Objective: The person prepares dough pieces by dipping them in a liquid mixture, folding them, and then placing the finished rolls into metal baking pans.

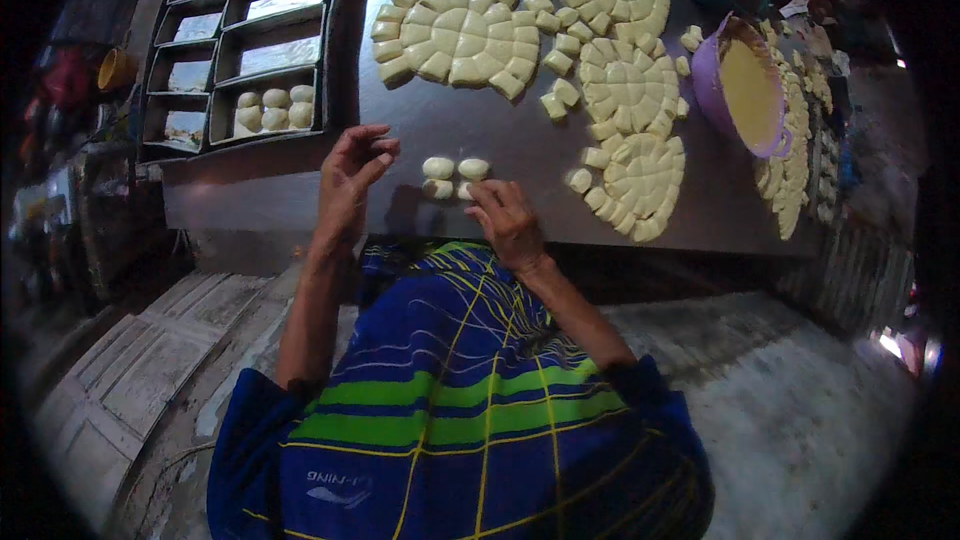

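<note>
Four small dough balls would be a count too high, so: several smooth, pale dough balls sit in a small cluster on the dark table in front of me. My right hand reaches in from the right, with its thumb and fingertips on the nearest right dough ball. To the left of the cluster, my left hand is raised over the table edge, its fingers loosely bent and thumb apart, with nothing visible in it. More dough balls rest in one compartment of the dark metal baking tins at the left.
Flattened dough slabs cut into pieces cover the table's far and right parts, with loose dough chunks between them. A purple basin with yellowish contents stands at the right. The table's front edge runs close to my body.
</note>
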Action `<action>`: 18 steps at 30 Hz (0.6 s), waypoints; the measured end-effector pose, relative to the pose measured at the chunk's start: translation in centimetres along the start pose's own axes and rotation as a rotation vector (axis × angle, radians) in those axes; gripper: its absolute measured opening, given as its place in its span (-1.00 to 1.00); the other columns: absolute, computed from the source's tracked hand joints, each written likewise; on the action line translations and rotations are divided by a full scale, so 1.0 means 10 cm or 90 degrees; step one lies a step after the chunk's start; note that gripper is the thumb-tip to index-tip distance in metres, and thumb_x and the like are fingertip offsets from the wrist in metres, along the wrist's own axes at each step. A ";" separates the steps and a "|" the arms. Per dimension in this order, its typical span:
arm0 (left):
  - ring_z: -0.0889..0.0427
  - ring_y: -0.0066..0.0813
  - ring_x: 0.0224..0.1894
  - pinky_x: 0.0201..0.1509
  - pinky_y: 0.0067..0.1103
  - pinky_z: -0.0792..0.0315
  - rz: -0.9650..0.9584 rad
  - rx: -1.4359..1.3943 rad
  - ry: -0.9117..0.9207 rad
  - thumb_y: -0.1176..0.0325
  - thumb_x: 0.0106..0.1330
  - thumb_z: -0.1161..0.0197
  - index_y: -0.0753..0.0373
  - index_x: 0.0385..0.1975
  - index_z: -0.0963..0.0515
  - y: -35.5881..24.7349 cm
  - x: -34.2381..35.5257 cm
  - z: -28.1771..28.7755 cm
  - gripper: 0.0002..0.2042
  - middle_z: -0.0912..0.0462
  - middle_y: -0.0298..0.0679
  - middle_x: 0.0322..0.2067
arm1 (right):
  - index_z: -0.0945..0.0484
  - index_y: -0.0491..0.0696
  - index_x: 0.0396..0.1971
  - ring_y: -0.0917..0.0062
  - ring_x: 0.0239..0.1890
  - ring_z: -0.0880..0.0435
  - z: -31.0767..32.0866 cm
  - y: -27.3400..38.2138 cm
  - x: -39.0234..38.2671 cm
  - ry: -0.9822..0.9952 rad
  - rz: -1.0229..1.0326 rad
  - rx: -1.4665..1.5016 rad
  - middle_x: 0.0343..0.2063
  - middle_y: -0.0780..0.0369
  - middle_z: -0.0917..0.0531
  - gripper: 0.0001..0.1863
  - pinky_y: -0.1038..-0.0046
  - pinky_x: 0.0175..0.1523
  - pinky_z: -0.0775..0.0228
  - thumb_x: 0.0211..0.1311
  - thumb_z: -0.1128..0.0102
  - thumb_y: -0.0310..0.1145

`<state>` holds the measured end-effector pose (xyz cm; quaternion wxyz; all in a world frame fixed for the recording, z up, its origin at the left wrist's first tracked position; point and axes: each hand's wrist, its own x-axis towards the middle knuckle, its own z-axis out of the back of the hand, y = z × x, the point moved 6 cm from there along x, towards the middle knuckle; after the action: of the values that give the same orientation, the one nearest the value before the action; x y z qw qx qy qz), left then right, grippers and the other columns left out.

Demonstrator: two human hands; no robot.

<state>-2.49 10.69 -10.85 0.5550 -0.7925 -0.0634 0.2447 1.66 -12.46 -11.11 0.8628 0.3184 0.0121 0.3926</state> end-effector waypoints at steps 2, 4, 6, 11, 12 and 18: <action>-0.58 -0.46 -0.02 0.19 -0.46 -0.41 -0.001 -0.012 -0.010 0.52 0.23 -0.27 0.27 0.02 -0.49 0.04 -0.01 -0.03 -0.66 -0.62 -0.23 -0.15 | -0.60 -0.09 -0.11 0.30 -0.15 -0.59 0.03 -0.03 0.01 -0.007 0.008 -0.006 -0.16 0.18 -0.58 -0.68 0.31 -0.03 -0.49 0.08 -0.31 -0.50; -0.58 -0.46 -0.02 0.19 -0.46 -0.42 0.000 -0.012 -0.013 0.53 0.24 -0.27 0.28 0.01 -0.49 0.05 -0.04 -0.07 -0.67 -0.63 -0.23 -0.16 | -0.58 -0.10 -0.09 0.27 -0.14 -0.58 0.14 -0.24 0.10 -0.075 -0.048 0.000 -0.16 0.15 -0.57 -0.69 0.28 -0.04 -0.48 0.13 -0.30 -0.48; -0.59 -0.45 -0.02 0.19 -0.46 -0.42 0.006 -0.010 -0.013 0.53 0.24 -0.26 0.28 0.00 -0.50 0.08 -0.06 -0.12 -0.68 -0.63 -0.22 -0.17 | -0.58 -0.12 -0.09 0.23 -0.13 -0.58 0.28 -0.48 0.26 -0.129 -0.100 -0.052 -0.17 0.13 -0.56 -0.72 0.25 -0.05 -0.48 0.17 -0.28 -0.46; -0.59 -0.45 -0.02 0.19 -0.46 -0.42 0.024 0.008 -0.009 0.51 0.25 -0.25 0.28 -0.02 -0.51 0.09 -0.10 -0.30 -0.72 -0.63 -0.21 -0.17 | -0.55 -0.15 -0.11 0.12 -0.12 -0.56 0.56 -0.80 0.75 -0.144 -0.196 -0.210 -0.21 0.10 -0.55 -0.75 0.22 -0.08 -0.47 0.22 -0.24 -0.44; -0.59 -0.46 -0.02 0.18 -0.49 -0.43 0.021 0.014 0.000 0.51 0.26 -0.25 0.28 -0.03 -0.52 0.08 -0.10 -0.34 -0.73 -0.63 -0.22 -0.17 | -0.54 -0.15 -0.10 0.10 -0.12 -0.56 0.54 -0.89 0.80 -0.116 -0.200 -0.215 -0.21 0.09 -0.56 -0.74 0.22 -0.08 -0.47 0.21 -0.25 -0.44; -0.60 -0.48 -0.02 0.15 -0.55 -0.43 -0.017 0.026 0.031 0.51 0.33 -0.20 0.29 -0.07 -0.54 -0.10 -0.05 -0.67 -0.80 -0.64 -0.24 -0.17 | -0.48 -0.17 -0.01 0.28 -0.12 -0.63 0.74 -1.19 0.71 -0.070 -0.378 0.172 -0.17 0.09 -0.63 -0.67 0.38 -0.02 -0.49 0.25 -0.23 -0.45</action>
<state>0.35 5.18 -8.06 0.5759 -0.7856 -0.0554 0.2195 16.50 -17.40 -10.25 0.8890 0.4329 0.1097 0.1008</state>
